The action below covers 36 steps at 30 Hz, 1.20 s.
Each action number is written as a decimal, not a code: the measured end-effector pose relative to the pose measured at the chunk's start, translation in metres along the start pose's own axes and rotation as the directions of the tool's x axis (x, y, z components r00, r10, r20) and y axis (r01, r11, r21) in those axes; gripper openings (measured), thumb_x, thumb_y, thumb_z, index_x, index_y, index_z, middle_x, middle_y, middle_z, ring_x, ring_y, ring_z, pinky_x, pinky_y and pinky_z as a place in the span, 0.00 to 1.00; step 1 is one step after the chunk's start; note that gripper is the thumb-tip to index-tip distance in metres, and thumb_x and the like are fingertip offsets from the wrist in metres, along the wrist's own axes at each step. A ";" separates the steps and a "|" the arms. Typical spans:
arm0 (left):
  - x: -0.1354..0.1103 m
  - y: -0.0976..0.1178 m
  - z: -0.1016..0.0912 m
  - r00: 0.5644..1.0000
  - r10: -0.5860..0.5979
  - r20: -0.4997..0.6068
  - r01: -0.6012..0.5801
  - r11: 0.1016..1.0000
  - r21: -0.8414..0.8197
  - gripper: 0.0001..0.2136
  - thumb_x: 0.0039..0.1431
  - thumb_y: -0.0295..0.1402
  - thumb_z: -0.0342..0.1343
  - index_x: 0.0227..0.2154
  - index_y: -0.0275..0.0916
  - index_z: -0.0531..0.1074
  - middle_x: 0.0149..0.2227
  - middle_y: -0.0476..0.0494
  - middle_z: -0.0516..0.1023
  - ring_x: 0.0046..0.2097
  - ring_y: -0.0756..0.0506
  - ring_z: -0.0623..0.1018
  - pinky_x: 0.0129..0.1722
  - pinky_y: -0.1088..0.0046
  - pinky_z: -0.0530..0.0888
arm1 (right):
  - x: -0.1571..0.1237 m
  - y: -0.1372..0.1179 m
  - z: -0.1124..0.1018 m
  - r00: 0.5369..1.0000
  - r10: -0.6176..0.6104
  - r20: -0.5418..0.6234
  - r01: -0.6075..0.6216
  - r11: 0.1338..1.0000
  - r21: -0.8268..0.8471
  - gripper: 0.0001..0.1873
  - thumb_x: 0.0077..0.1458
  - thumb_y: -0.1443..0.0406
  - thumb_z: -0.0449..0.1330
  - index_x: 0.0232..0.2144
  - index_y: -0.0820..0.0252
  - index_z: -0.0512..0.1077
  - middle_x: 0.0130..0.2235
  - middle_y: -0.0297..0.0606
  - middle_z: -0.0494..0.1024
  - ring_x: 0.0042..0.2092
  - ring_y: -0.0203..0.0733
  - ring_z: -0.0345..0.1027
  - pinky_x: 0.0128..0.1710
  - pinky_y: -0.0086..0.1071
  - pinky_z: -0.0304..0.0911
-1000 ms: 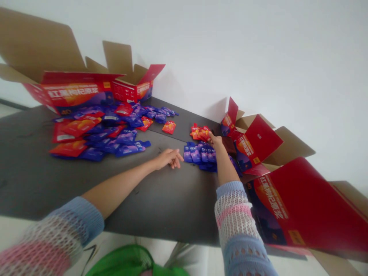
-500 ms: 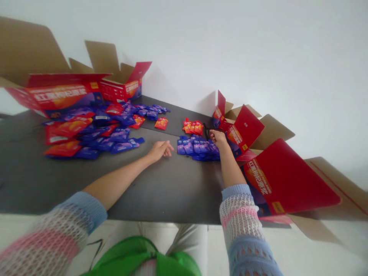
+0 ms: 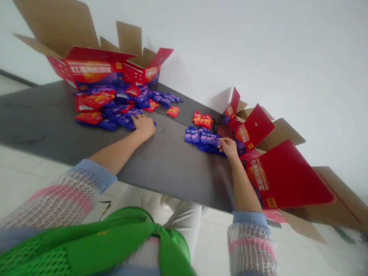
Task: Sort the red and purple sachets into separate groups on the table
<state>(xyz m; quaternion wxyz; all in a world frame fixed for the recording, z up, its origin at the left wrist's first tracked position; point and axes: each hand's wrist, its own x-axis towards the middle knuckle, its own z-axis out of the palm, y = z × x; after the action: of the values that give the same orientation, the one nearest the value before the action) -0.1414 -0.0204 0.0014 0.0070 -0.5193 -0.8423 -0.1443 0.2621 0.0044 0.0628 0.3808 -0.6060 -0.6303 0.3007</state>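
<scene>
Sachets (image 3: 201,138) in purple-blue foil lie in a tight group on the dark tabletop (image 3: 178,170), just beside your right hand (image 3: 228,148). Your right fingers (image 3: 220,142) are curled and close together against the near edge of that group, but you cannot tell whether they pinch a sachet. Your left hand (image 3: 144,127) rests palm down and flat at the near edge of a larger pile of blue and red sachets (image 3: 115,111), with no clear grip on anything. Red sachets (image 3: 202,120) sit just beyond the right group, and a lone red sachet (image 3: 173,111) lies between the two groups. Open red cartons (image 3: 92,71) stand behind the large pile, and another red carton (image 3: 283,174) leans at the right edge of the tabletop. Green mesh fabric (image 3: 97,241) covers your lap.
</scene>
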 end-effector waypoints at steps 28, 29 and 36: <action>0.067 0.106 0.033 0.985 -0.043 -0.169 -0.020 0.936 -0.352 0.35 0.55 0.40 0.52 0.59 0.14 0.65 0.67 0.10 0.53 0.72 0.24 0.41 0.65 0.39 0.45 | -0.108 -0.038 0.145 0.722 -0.525 0.450 0.687 0.623 -0.374 0.18 0.70 0.60 0.47 0.49 0.55 0.75 0.45 0.41 0.83 0.44 0.45 0.77 0.46 0.33 0.63; 0.071 0.108 0.033 0.988 -0.067 -0.138 0.009 0.924 -0.383 0.35 0.53 0.40 0.54 0.58 0.15 0.65 0.66 0.09 0.53 0.71 0.22 0.43 0.64 0.38 0.44 | -0.107 -0.036 0.144 0.743 -0.519 0.423 0.665 0.642 -0.381 0.18 0.69 0.60 0.48 0.49 0.55 0.75 0.45 0.41 0.83 0.44 0.45 0.78 0.46 0.33 0.63; 0.075 0.098 0.032 0.996 -0.028 -0.080 -0.019 0.848 -0.529 0.22 0.56 0.37 0.59 0.48 0.26 0.67 0.53 0.15 0.72 0.59 0.27 0.70 0.57 0.50 0.64 | -0.101 -0.034 0.139 0.854 -0.452 0.256 0.517 0.791 -0.328 0.16 0.67 0.59 0.51 0.48 0.51 0.77 0.41 0.37 0.84 0.40 0.44 0.78 0.40 0.32 0.65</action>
<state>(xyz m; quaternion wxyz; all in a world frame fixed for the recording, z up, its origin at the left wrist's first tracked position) -0.0852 0.0939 0.0060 -0.1008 -0.4925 -0.7702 -0.3925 0.1244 -0.0870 0.0059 0.2653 -0.4594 -0.8403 0.1116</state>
